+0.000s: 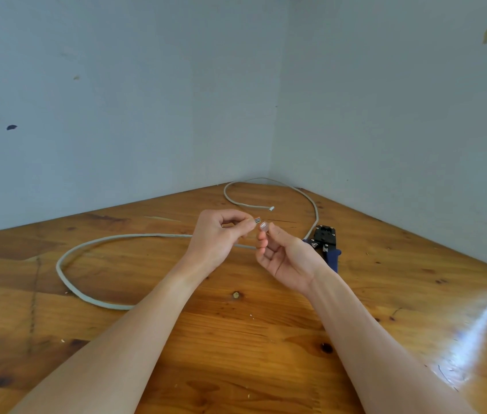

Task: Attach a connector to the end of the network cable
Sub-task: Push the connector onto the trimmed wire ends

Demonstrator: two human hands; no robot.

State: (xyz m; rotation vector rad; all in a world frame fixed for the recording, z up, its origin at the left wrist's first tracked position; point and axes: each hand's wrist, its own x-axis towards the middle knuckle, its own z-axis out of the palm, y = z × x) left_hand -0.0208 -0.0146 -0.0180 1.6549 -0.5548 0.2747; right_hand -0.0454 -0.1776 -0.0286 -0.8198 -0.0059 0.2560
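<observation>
Both forearms reach out over the wooden table (236,354), and the work is happening up in the air between the two hands. The left hand (217,237) pinches the cable (87,294) close to its end, thumb against forefinger, so that a short flat row of stripped wires (257,220) pokes out past the fingertips. The right hand (284,258) pinches the connector (263,226), a small clear plastic plug, between thumb and fingertip, the other fingers loosely curled. Plug and wires sit just beside each other, nearly touching, but as far as I can make out the wires are not yet inside.

So I'd say the stripping and lining-up are done; what remains is sliding the wires in and crimping. The wire colours are too small to tell.

The cable itself is pale grey and limp, looping wide over the table to the left, then running behind the hands. Past the right hand lies the crimper (326,243), blue-handled, untouched. Farther back the cable curls round toward the corner of the walls, its other end (271,208) lying on the wood.
</observation>
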